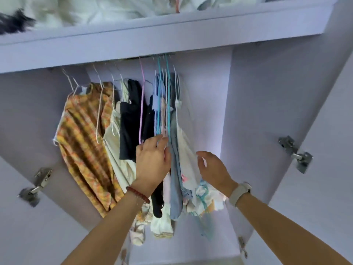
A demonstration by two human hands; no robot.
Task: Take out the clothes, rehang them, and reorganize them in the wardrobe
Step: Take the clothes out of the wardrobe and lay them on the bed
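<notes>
Several garments hang on thin hangers from a rod (152, 56) inside an open lilac wardrobe. An orange plaid shirt (84, 142) is at the left, then a cream top (116, 150), a black top (129, 127) and a tight bunch of pale blue, pink and white clothes (175, 150) on teal hangers (168, 104). My left hand (152, 161) reaches into the bunch, its fingers touching the teal hangers' lower ends. My right hand (212, 167) hovers with fingers relaxed beside the white garment at the bunch's right, holding nothing.
A shelf (172, 31) above the rod carries white bedding and a dark item at its left. Both doors stand open, with metal hinges at the left (36, 186) and right (296, 153). The wardrobe's right half is bare wall (257, 111).
</notes>
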